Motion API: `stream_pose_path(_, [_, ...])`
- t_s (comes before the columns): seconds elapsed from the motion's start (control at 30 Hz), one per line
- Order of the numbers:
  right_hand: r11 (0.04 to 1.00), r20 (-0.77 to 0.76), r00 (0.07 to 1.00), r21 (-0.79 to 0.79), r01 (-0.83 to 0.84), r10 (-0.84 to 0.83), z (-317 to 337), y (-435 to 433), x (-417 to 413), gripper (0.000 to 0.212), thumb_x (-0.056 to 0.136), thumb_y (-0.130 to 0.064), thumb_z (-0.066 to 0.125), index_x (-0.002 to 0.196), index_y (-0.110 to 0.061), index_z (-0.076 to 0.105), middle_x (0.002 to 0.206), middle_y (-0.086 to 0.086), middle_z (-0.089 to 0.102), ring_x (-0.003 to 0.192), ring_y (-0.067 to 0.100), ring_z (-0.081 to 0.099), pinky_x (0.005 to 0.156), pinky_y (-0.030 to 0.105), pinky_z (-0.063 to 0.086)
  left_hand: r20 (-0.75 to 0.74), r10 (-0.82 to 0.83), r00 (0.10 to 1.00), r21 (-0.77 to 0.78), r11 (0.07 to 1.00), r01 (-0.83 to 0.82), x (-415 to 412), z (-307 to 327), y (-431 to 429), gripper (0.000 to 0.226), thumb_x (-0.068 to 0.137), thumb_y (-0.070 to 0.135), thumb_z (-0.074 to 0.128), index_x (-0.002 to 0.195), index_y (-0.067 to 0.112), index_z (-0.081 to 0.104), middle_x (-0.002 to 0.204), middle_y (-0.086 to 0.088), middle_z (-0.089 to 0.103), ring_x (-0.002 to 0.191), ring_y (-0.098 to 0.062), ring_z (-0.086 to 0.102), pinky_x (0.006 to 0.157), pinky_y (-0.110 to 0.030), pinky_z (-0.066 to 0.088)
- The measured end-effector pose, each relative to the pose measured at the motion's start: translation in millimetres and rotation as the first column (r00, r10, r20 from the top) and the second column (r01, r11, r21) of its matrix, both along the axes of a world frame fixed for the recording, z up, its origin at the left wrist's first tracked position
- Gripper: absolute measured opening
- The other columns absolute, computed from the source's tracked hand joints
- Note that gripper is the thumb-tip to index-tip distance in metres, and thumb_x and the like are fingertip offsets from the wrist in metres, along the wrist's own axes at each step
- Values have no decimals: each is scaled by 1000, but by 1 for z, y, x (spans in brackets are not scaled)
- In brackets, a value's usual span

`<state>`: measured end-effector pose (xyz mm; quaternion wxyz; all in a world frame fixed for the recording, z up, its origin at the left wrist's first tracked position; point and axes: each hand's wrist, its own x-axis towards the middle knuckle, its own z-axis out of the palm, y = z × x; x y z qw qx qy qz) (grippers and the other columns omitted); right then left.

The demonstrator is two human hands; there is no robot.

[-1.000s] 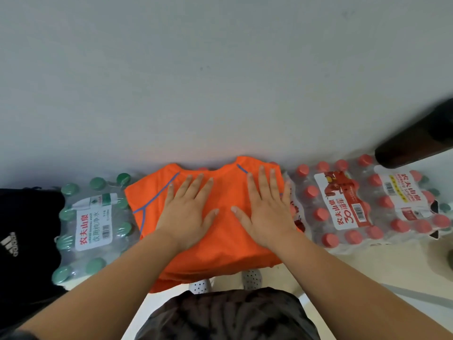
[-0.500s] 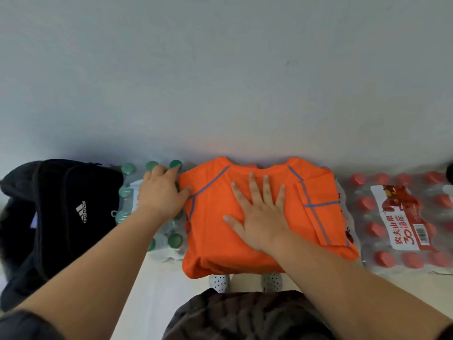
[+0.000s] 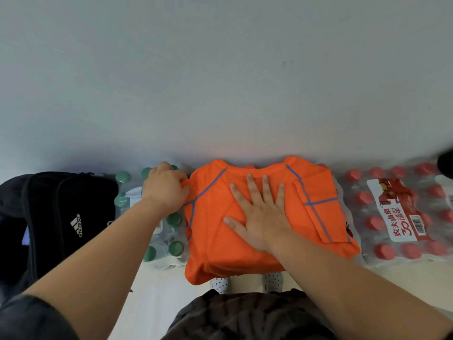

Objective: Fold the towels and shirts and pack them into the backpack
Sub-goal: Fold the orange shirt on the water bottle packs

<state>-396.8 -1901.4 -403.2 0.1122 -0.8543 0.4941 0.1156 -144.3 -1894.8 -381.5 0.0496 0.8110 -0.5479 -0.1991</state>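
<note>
An orange shirt (image 3: 213,239) with blue seams lies partly folded on top of shrink-wrapped bottle packs against the wall. My right hand (image 3: 259,212) presses flat on its middle, fingers spread. My left hand (image 3: 164,190) grips the shirt's left edge near the shoulder, fingers curled round the fabric. A black backpack (image 3: 66,217) with a white logo sits at the far left, beside the green-capped pack.
A pack of green-capped bottles (image 3: 169,231) lies left of the shirt and packs of red-capped bottles (image 3: 397,217) lie to the right. A plain grey wall (image 3: 220,82) rises right behind them. My white shoes (image 3: 220,284) stand on the pale floor below.
My left hand left the shirt's middle, moved to its left edge and took hold of the fabric. The view swung left, bringing the backpack into sight. My right hand stays pressed on the shirt.
</note>
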Motion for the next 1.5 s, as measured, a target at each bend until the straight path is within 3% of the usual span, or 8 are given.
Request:
stream_pose_path(0.17, [1000,-13,1000,17,3,-3,-1,-2,0,83,85,-85,9,151,-48,-23,163,1,-31,148,38,-30,111,67,-21,-530,64,846,-179,966,-185,-2,17,6,16,74,25,64,69,11,66,82,1,67,74,-17,60,71,-31,49])
stream_pose_path(0.27, [1000,-22,1000,14,8,-8,-1,-3,1,83,84,-86,8,151,-48,-23,163,0,-32,148,39,-29,111,68,-19,-717,88,691,-114,964,-241,-5,33,8,30,87,15,66,64,4,51,54,0,47,48,-13,40,50,-24,37])
stream_pose_path(0.6, [997,-51,998,69,45,-41,5,-3,7,86,83,-86,10,152,-47,-21,162,5,-33,147,43,-29,111,69,-17,-277,-161,947,163,964,211,16,47,-2,33,74,45,82,81,24,58,76,5,61,72,-15,59,59,-27,43])
stream_pose_path(0.77, [985,-90,993,144,94,-82,13,-6,14,102,71,-97,14,152,-47,-21,161,5,-35,145,45,-31,110,70,-18,-61,-258,964,365,893,262,22,47,2,26,63,17,72,62,12,47,57,-3,47,51,-17,42,46,-25,31])
stream_pose_path(0.97, [988,-100,992,118,95,-83,8,-4,14,113,64,-101,22,151,-47,-24,159,6,-38,145,45,-32,110,70,-17,-328,-35,944,142,986,85,32,49,10,31,61,28,81,58,6,59,56,-9,50,52,-15,47,53,-28,37])
stream_pose_path(1.17, [990,-87,993,111,91,-81,5,-4,13,111,65,-101,21,150,-47,-26,158,6,-40,146,43,-31,110,69,-20,-760,193,620,78,975,-208,35,52,29,13,78,15,80,77,4,73,75,-22,70,67,-24,65,69,-39,54])
stream_pose_path(1.33, [990,-93,992,106,95,-86,2,-5,13,112,62,-102,19,149,-48,-28,157,5,-41,146,43,-30,109,69,-20,-743,238,625,135,969,-209,29,44,39,18,94,22,68,102,5,69,91,-20,74,77,-32,72,70,-42,62])
stream_pose_path(1.5, [990,-90,993,105,92,-82,3,-5,13,113,61,-102,18,149,-48,-28,158,5,-40,147,43,-28,110,69,-18,-696,188,693,227,973,-36,29,47,49,45,68,-5,80,109,2,63,90,-20,74,77,-34,74,68,-40,62])
